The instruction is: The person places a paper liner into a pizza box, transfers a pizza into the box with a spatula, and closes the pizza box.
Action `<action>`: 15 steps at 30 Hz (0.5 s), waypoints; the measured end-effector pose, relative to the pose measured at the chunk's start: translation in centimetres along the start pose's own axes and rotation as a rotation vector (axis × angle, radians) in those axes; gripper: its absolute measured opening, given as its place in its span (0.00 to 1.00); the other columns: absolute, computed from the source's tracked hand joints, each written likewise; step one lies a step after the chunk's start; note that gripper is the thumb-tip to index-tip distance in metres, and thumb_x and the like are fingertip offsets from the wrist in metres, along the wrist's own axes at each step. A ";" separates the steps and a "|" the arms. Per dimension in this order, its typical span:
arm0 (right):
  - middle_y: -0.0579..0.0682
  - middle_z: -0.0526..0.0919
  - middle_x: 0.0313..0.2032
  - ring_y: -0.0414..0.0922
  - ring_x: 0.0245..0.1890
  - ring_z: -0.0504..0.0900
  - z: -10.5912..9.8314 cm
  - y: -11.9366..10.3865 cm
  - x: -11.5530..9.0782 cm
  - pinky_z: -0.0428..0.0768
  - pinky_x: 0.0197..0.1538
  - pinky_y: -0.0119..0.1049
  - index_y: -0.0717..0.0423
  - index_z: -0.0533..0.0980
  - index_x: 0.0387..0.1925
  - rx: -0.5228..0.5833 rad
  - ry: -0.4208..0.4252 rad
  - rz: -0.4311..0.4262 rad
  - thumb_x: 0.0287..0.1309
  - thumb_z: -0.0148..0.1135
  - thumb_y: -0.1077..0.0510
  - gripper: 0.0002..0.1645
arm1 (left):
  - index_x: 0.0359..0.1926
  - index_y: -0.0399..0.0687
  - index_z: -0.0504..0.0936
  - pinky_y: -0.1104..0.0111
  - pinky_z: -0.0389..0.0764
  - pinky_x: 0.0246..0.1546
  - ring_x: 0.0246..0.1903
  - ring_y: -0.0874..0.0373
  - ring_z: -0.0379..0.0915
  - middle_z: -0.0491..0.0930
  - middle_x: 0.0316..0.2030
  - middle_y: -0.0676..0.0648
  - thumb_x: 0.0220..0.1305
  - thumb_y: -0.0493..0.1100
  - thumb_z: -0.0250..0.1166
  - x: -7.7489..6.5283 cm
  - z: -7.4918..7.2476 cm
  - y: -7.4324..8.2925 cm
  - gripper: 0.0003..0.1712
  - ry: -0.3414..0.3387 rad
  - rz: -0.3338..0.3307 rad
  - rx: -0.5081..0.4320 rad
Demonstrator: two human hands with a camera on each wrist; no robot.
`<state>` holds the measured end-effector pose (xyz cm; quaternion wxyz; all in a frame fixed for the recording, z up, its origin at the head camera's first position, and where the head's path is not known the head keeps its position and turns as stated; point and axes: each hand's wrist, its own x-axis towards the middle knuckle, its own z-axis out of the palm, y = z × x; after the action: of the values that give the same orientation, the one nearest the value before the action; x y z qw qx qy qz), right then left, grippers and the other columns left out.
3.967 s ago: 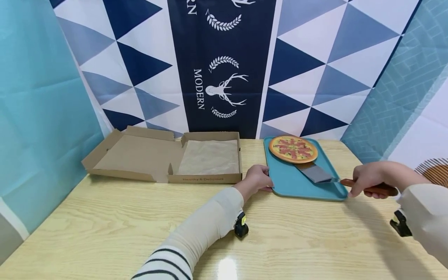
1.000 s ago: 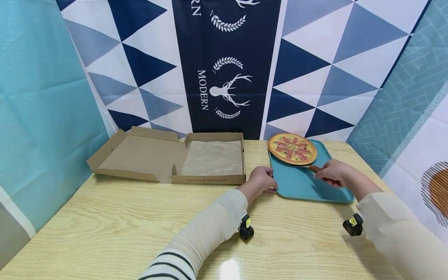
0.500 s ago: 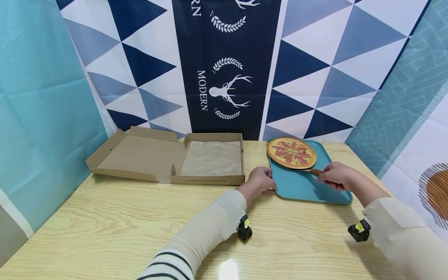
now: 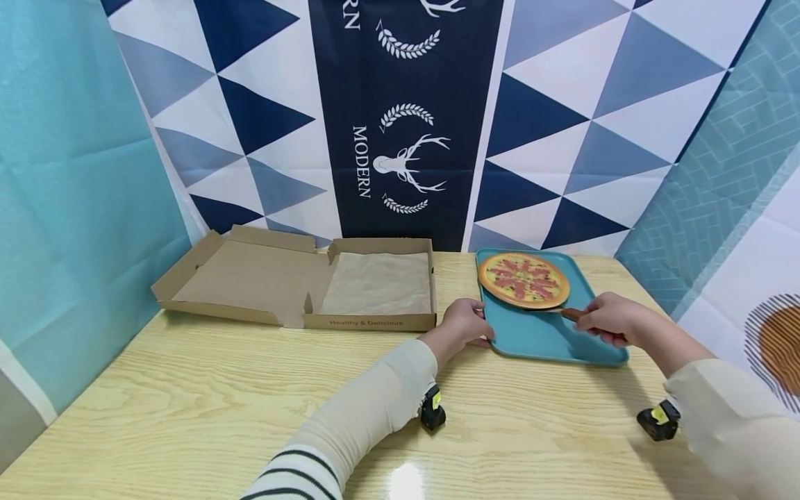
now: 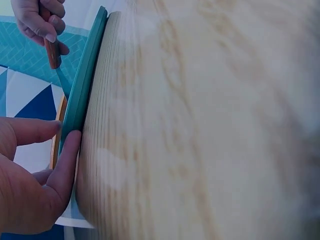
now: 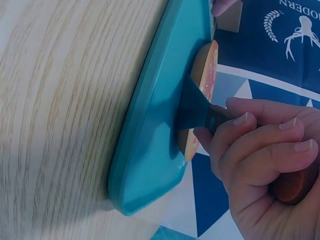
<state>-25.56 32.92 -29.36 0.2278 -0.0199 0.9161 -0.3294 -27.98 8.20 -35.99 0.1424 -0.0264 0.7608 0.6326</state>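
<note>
A round pizza lies toward the back of a blue-green tray on the right side of the table. My right hand grips the wooden handle of a spatula. In the right wrist view its metal blade slants down to the pizza's near edge, and the blade's front part is hidden beneath the pizza. My left hand holds the tray by its left rim. The left wrist view has the thumb on the tray's upper side and a finger against its outer edge.
Left of the tray stands an open cardboard pizza box with a sheet of paper inside. Its lid is folded out flat to the left. A patterned cloth hangs right behind the table.
Four seconds ago the spatula blade lay mostly in sight; now it is largely under the pizza. Within the last second the pizza has sunk and shifted nearer, and my right hand has drawn back slightly.
</note>
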 end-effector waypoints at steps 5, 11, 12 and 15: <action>0.44 0.64 0.15 0.38 0.13 0.61 -0.2 -0.1 -0.6 0.64 0.19 0.31 0.64 0.74 0.32 -0.004 -0.015 -0.009 0.65 0.57 0.59 0.10 | 0.61 0.41 0.76 0.65 0.85 0.29 0.30 0.54 0.79 0.77 0.41 0.45 0.47 0.21 0.71 -0.1 -0.2 0.2 0.37 0.020 -0.005 0.046; 0.44 0.65 0.14 0.37 0.13 0.61 -0.6 -0.4 -1.3 0.64 0.19 0.30 0.60 0.73 0.28 -0.003 -0.016 -0.021 0.65 0.57 0.60 0.10 | 0.61 0.42 0.75 0.67 0.84 0.29 0.28 0.57 0.78 0.76 0.40 0.46 0.47 0.23 0.73 -0.3 -0.3 0.5 0.37 0.022 0.003 0.108; 0.44 0.65 0.14 0.37 0.13 0.61 -0.7 -0.4 -1.5 0.64 0.19 0.30 0.59 0.73 0.27 -0.003 -0.014 -0.020 0.64 0.57 0.59 0.10 | 0.61 0.42 0.75 0.67 0.84 0.29 0.27 0.58 0.78 0.76 0.39 0.47 0.47 0.24 0.73 -0.4 -0.3 0.6 0.37 0.023 0.008 0.121; 0.44 0.66 0.15 0.37 0.13 0.62 -0.9 -0.4 -1.8 0.65 0.19 0.29 0.58 0.72 0.26 -0.010 -0.008 -0.014 0.64 0.58 0.59 0.11 | 0.61 0.44 0.76 0.68 0.84 0.28 0.25 0.59 0.77 0.76 0.39 0.47 0.47 0.25 0.74 -0.6 -0.3 0.6 0.38 0.017 0.031 0.165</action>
<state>-24.43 33.51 -27.78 0.2291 -0.0287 0.9166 -0.3264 -27.64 7.94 -35.21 0.1277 -0.0084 0.8118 0.5698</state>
